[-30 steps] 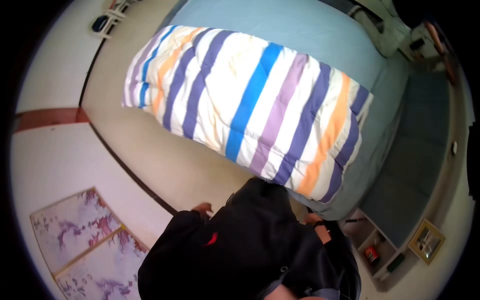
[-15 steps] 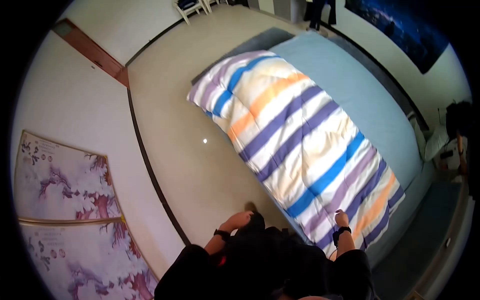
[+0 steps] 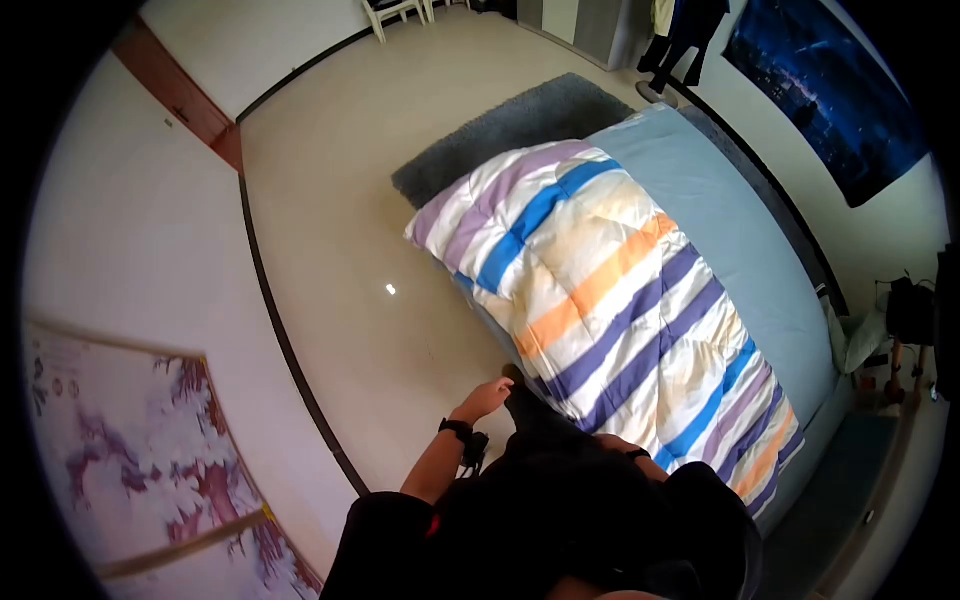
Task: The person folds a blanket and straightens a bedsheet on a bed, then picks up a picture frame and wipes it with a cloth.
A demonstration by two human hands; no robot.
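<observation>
Along the near long edge of the bed [image 3: 745, 225], the quilt [image 3: 590, 265] lay lengthwise, to the right of the loosely open, empty left hand [image 3: 487, 399], while the nearer right hand [image 3: 612, 442] was at its side, grip too hidden to tell.

The wide bed, dressed in smooth light-blue fabric [image 3: 745, 225], carries a thick, puffy quilt with white, purple, blue and orange stripes [image 3: 610, 290], spread lengthwise along the near long edge; blue fabric shows along the far long edge.
</observation>
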